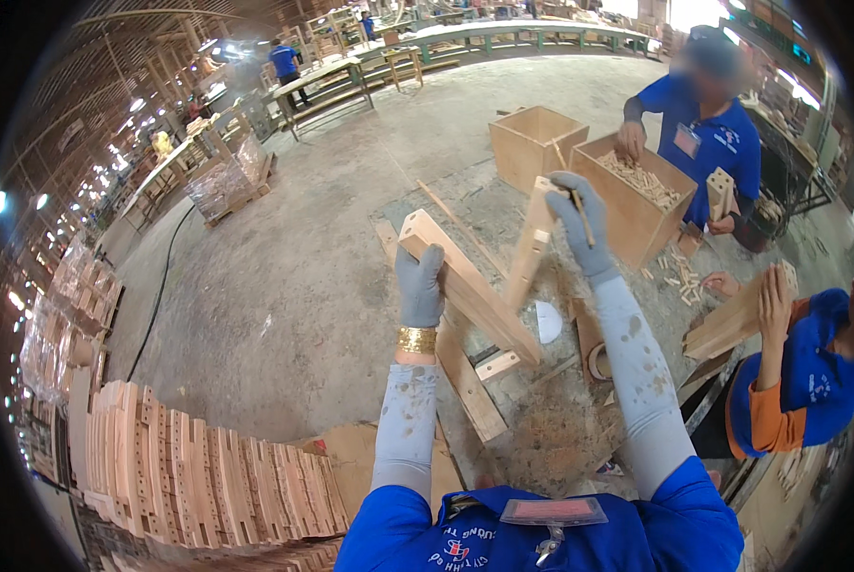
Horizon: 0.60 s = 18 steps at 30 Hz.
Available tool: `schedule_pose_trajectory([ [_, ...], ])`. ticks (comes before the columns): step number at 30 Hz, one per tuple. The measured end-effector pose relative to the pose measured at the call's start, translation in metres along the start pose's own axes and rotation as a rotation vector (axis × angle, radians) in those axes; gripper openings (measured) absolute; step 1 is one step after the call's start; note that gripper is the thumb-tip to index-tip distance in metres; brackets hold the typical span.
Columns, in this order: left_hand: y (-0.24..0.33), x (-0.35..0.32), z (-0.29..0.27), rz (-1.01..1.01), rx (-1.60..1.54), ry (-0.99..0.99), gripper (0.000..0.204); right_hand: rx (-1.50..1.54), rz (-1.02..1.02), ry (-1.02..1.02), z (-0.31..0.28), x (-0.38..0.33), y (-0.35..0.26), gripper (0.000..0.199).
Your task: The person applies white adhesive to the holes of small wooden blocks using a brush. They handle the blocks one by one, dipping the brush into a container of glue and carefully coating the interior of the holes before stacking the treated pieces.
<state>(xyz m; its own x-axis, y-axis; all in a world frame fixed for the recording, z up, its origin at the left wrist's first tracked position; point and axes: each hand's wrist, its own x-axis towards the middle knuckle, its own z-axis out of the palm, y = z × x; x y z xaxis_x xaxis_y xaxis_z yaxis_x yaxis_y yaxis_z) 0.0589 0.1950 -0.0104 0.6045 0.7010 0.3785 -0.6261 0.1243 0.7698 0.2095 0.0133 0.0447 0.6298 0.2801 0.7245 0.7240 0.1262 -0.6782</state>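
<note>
My left hand (421,288), in a grey glove, grips a long pale wooden beam (474,297) near its upper end. The beam slants down to the right, and holes show in its end. My right hand (579,221), also gloved, is closed around the top of a second wooden piece (529,250) with holes along it. A thin brown stick (583,217) pokes out between the right fingers; its tip is hidden. The two pieces form a V in front of me, their lower parts close together; whether they touch I cannot tell. Beneath them lies a flat wooden board (471,389).
A plywood box (625,212) of wooden dowels (641,179) stands ahead right, beside another box (526,157). A co-worker (703,133) reaches into the dowels; another person (808,372) handles a wooden block (740,319) at right. Stacked wooden parts (212,472) fill the lower left.
</note>
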Motion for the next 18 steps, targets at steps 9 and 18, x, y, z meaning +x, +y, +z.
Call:
schedule_pose_trajectory([
  [9, 0.053, -0.058, 0.066, -0.298, 0.001, -0.456, 0.064, 0.405, 0.160, -0.176, -0.034, -0.035, -0.092, 0.026],
  [18, 0.043, -0.106, 0.095, -0.374, 0.194, -0.681, 0.069, 0.609, 0.427, -0.242, -0.080, -0.106, -0.087, 0.033],
])
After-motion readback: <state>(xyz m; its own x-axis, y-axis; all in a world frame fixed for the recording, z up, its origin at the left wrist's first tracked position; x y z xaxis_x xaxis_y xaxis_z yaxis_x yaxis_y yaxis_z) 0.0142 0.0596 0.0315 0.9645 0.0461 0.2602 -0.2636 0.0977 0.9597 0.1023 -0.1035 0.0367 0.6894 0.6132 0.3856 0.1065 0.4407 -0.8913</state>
